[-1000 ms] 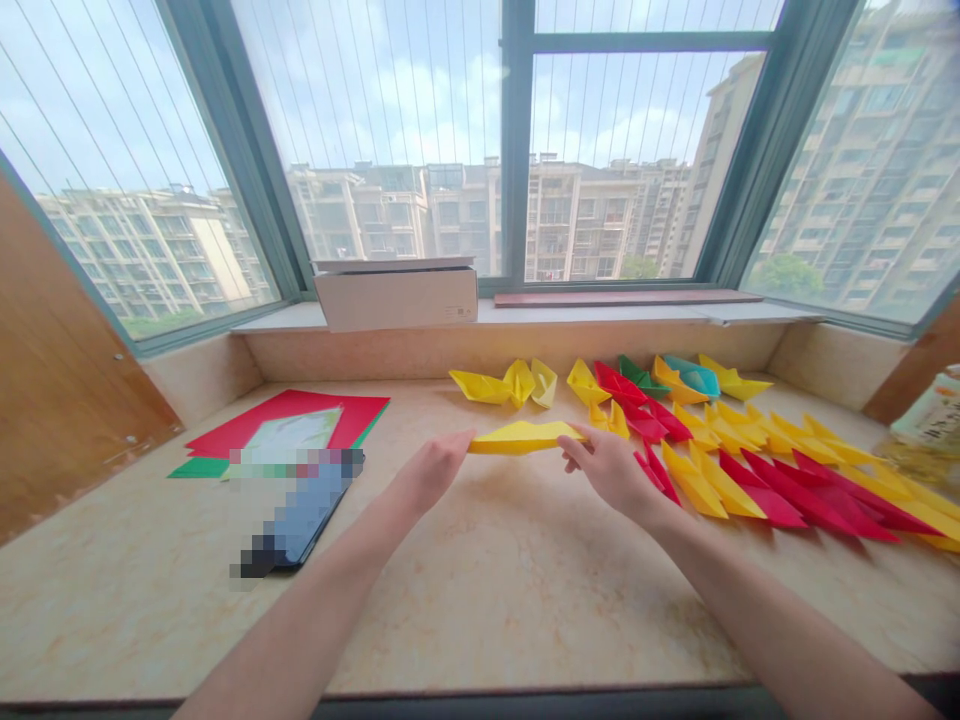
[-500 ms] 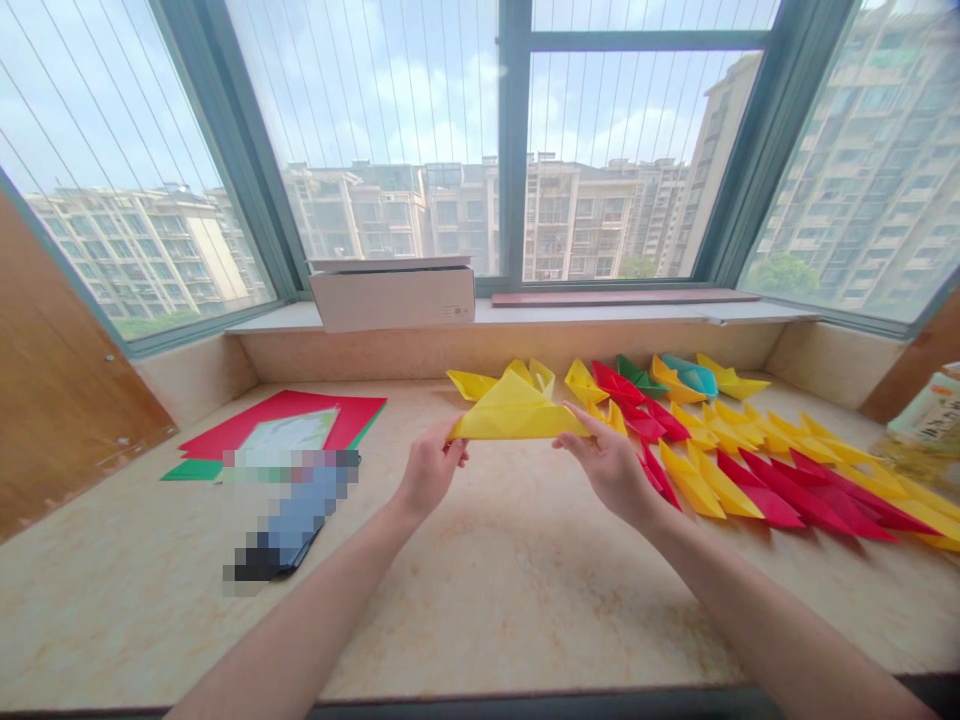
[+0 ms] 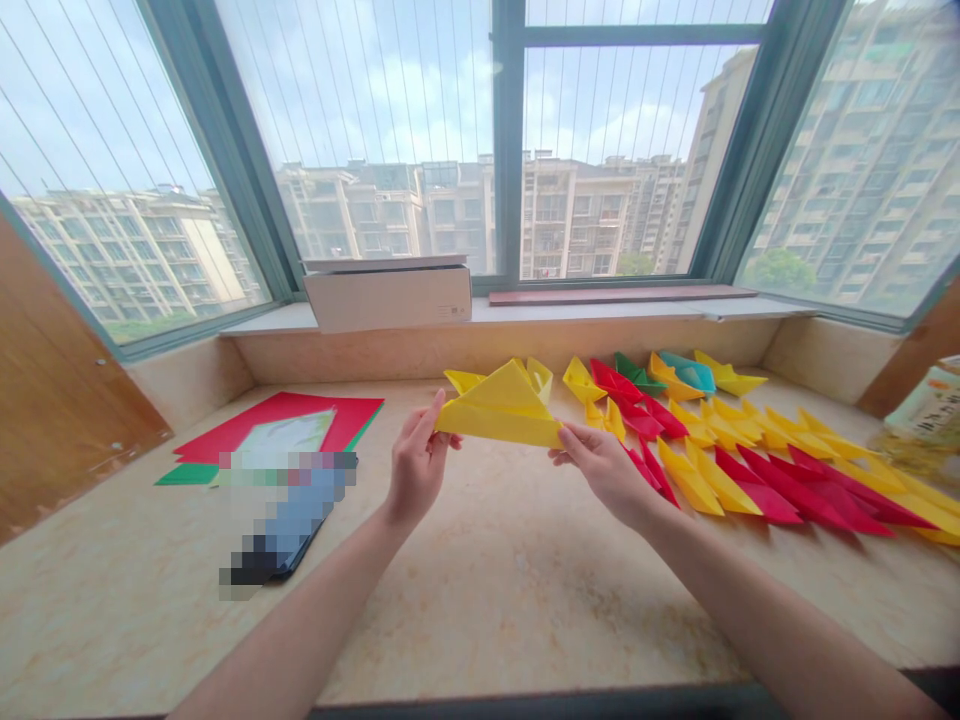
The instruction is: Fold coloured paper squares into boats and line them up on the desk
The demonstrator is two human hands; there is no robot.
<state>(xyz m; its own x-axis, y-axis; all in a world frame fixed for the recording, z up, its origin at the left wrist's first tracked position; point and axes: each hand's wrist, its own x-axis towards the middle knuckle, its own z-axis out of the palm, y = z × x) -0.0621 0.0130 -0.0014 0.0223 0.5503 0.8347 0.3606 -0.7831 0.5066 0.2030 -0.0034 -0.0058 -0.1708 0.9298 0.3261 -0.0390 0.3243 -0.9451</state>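
A yellow folded paper boat (image 3: 499, 405) is held up in front of me, above the counter, its pointed peak upward. My left hand (image 3: 420, 455) pinches its left end between thumb and fingers. At the opposite end, my right hand (image 3: 600, 465) grips the lower right corner the same way. Behind the held boat, another yellow paper boat (image 3: 540, 378) is partly hidden. Just right of my right hand stand rows of finished paper boats, with red boats (image 3: 817, 490) and yellow boats (image 3: 709, 480) nearest.
On the left lie red paper sheets (image 3: 285, 405), a green sheet (image 3: 187, 474), a clear packet (image 3: 277, 440) and a blurred dark object (image 3: 292, 525). A white box (image 3: 386, 300) sits on the window ledge. At far right stands a jar-like container (image 3: 926, 410).
The held boat has tilted, its right end dropping slightly and its left end rising. My left hand has shifted a little left and turned, with the thumb higher.
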